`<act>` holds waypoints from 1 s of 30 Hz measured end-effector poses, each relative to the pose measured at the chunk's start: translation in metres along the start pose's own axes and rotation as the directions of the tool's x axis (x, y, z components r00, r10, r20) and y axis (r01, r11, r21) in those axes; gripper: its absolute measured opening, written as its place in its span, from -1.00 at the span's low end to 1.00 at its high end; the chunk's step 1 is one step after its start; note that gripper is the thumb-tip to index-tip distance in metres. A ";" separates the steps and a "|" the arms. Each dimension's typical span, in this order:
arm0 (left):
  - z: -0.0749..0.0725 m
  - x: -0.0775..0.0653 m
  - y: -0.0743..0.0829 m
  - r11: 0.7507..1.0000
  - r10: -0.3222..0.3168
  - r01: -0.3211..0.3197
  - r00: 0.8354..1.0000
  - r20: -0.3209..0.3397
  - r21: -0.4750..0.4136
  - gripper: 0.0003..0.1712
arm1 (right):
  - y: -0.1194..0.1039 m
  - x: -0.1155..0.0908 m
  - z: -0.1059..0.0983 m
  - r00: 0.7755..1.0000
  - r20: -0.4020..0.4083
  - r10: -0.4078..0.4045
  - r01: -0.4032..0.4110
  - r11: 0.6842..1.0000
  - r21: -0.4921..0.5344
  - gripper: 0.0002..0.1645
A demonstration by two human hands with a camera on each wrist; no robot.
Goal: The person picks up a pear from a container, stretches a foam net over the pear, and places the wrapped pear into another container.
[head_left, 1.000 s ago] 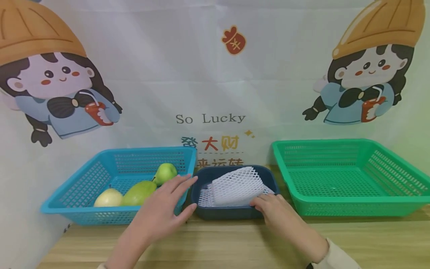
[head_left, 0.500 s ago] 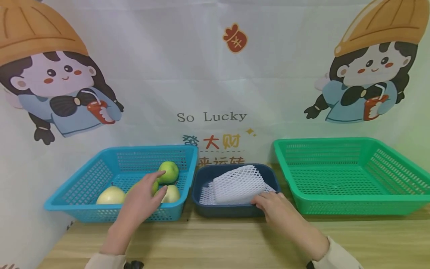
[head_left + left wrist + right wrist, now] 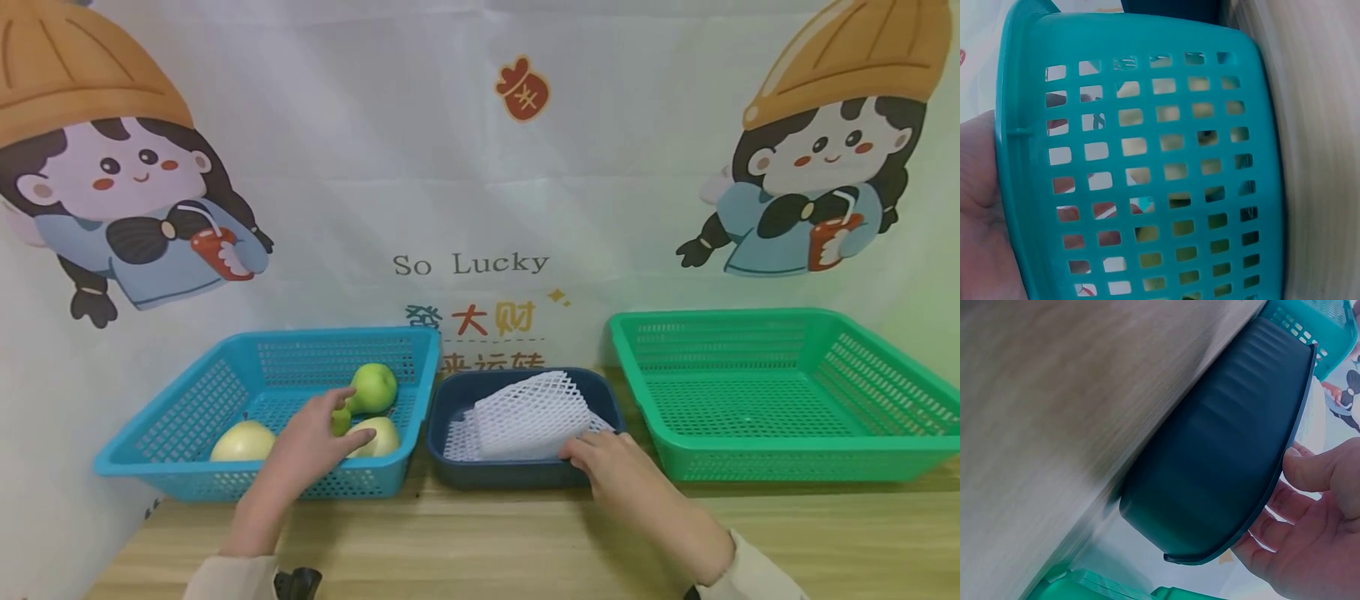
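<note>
My left hand (image 3: 303, 442) reaches over the front rim of the blue basket (image 3: 262, 333), fingers and thumb spread apart. Beneath it a long green fruit (image 3: 341, 421) is mostly hidden. A pale yellow round fruit (image 3: 380, 435) lies by the thumb; another pale one (image 3: 243, 442) sits to the left. Just past the fingertips is a green apple (image 3: 375, 387). My right hand (image 3: 615, 467) holds the front right rim of the dark blue tub (image 3: 510, 475), thumb on the rim and fingers over the inner side (image 3: 1316, 512). White foam netting (image 3: 532, 417) lies in the tub beside these fingers.
A green basket (image 3: 787, 458) stands right of the tub, its mesh floor in view. All three containers rest on a wooden table (image 3: 480, 542), against a printed white cloth (image 3: 480, 192) at the back.
My left hand has moved left from beside the tub to over the fruit in the blue basket, uncovering a pale fruit. The right hand has stayed at the tub's rim.
</note>
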State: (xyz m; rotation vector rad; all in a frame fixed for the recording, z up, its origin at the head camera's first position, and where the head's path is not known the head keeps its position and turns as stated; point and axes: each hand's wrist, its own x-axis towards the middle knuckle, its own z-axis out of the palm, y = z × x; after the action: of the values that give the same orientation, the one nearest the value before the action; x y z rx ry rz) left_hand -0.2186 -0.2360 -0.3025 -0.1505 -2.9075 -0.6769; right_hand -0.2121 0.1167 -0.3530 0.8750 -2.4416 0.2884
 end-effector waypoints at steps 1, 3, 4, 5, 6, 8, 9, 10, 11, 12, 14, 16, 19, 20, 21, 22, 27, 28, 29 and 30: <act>0.000 0.000 0.000 1.000 -0.007 0.007 1.000 0.011 0.003 -0.20 | 0.000 0.000 0.000 1.000 0.002 0.001 -0.001 1.000 0.000 -0.86; 0.000 0.002 0.000 1.000 -0.022 0.021 0.999 0.030 0.015 -0.16 | 0.000 0.000 0.000 1.000 0.003 0.004 -0.004 1.000 -0.001 -0.86; 0.000 0.003 0.000 0.999 -0.027 0.026 0.999 0.039 0.019 -0.15 | 0.000 0.000 0.000 1.000 0.004 0.009 -0.009 1.000 0.000 -0.86; 0.000 0.003 0.000 0.999 -0.033 0.032 0.998 0.049 0.018 -0.14 | 0.000 0.000 0.001 1.000 0.006 0.012 -0.012 1.000 -0.001 -0.86; 0.001 0.005 0.000 0.999 -0.037 0.036 0.998 0.058 0.018 -0.12 | 0.000 0.000 0.001 1.000 0.007 0.014 -0.014 1.000 -0.002 -0.86; 0.002 0.006 0.001 0.999 -0.046 0.045 0.996 0.077 0.013 -0.09 | 0.000 -0.001 0.001 1.000 0.007 0.014 -0.014 1.000 -0.005 -0.85; 0.002 0.007 0.001 0.999 -0.049 0.049 0.995 0.087 0.008 -0.08 | 0.000 -0.001 0.001 1.000 0.007 0.011 -0.011 1.000 -0.008 -0.85; 0.002 0.008 0.001 0.998 -0.056 0.056 0.994 0.098 0.004 -0.07 | 0.000 -0.001 0.001 1.000 0.008 0.009 -0.009 1.000 -0.010 -0.85; 0.002 0.008 0.001 0.998 -0.063 0.064 0.992 0.108 0.002 -0.06 | 0.001 -0.001 0.001 1.000 0.007 0.005 -0.005 1.000 -0.014 -0.85; 0.002 0.009 0.002 0.997 -0.072 0.072 0.991 0.115 0.004 -0.05 | 0.000 -0.001 0.001 1.000 0.005 0.002 -0.002 1.000 -0.016 -0.85; 0.001 0.009 0.002 0.996 -0.093 0.093 0.987 0.132 0.009 -0.04 | 0.000 0.000 0.001 1.000 0.002 0.001 -0.001 1.000 -0.016 -0.85; 0.001 0.010 0.002 0.993 -0.114 0.112 0.982 0.151 0.021 -0.02 | -0.001 0.001 0.001 1.000 0.000 0.000 0.000 1.000 -0.018 -0.86; 0.000 0.011 0.003 0.991 -0.136 0.132 0.974 0.179 0.037 -0.01 | -0.001 0.001 0.000 1.000 -0.006 0.002 -0.002 1.000 -0.014 -0.87; 0.000 0.012 0.004 0.990 -0.140 0.135 0.973 0.186 0.043 -0.02 | -0.001 0.001 0.000 1.000 -0.009 -0.001 0.001 1.000 -0.014 -0.87; 0.000 0.012 0.004 0.990 -0.141 0.134 0.971 0.193 0.049 -0.02 | -0.001 0.001 0.000 1.000 -0.010 -0.005 0.005 1.000 -0.013 -0.87; 0.000 0.013 0.004 0.990 -0.139 0.131 0.970 0.199 0.054 -0.03 | -0.001 0.000 0.001 1.000 -0.010 -0.005 0.005 1.000 -0.010 -0.86; 0.002 0.014 0.005 0.991 -0.135 0.126 0.964 0.228 0.055 -0.13 | 0.000 0.000 0.002 1.000 -0.015 -0.011 0.011 1.000 -0.012 -0.86; 0.002 0.014 0.005 0.991 -0.134 0.126 0.963 0.233 0.052 -0.15 | 0.000 0.000 0.002 1.000 -0.017 -0.010 0.010 1.000 -0.012 -0.86; 0.003 0.015 0.004 0.991 -0.131 0.124 0.962 0.239 0.045 -0.16 | 0.000 -0.001 0.003 1.000 -0.019 -0.010 0.009 1.000 -0.011 -0.86; 0.003 0.015 0.004 0.992 -0.127 0.121 0.961 0.246 0.040 -0.17 | 0.000 -0.001 0.003 1.000 -0.019 -0.008 0.008 1.000 -0.010 -0.86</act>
State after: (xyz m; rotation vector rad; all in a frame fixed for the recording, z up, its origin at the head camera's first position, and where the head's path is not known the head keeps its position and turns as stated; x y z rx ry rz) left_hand -0.2332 -0.2298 -0.3011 -0.0528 -3.1866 -0.6871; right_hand -0.2126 0.1160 -0.3556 0.8743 -2.4197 0.2802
